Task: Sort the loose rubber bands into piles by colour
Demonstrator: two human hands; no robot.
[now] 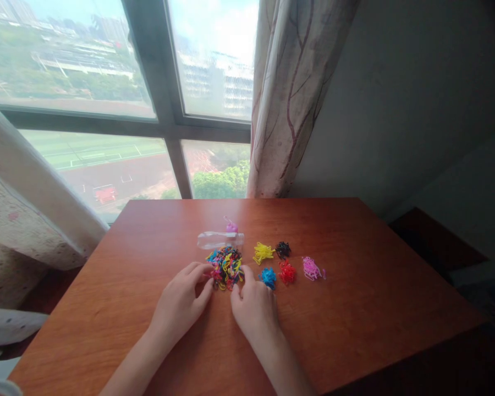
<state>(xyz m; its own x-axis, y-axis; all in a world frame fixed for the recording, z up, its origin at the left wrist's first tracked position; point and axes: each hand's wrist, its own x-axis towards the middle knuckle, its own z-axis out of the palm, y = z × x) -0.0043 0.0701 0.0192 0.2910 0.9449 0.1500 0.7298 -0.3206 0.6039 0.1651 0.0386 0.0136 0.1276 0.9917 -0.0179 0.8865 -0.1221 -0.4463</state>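
A mixed pile of small, coloured, looped rubber bands (226, 264) lies on the table in front of me. My left hand (185, 294) touches its left edge, thumb and forefinger apart. On the opposite side, my right hand (253, 302) rests by the pile with a gap between thumb and forefinger; its other fingers curl under, partly hidden. Sorted by colour, bands lie to the right: a yellow heap (263, 252), a black heap (282, 250), a blue heap (268, 278), a red heap (287, 272) and a pink heap (311, 268).
Behind the pile, a clear plastic bottle (214, 240) lies on its side, with a pink-purple cap (231, 226) just beyond it. The brown wooden table (355, 319) reaches to a window (173, 126), flanked by a patterned curtain (292, 93). A white object (2, 388) sits at bottom left.
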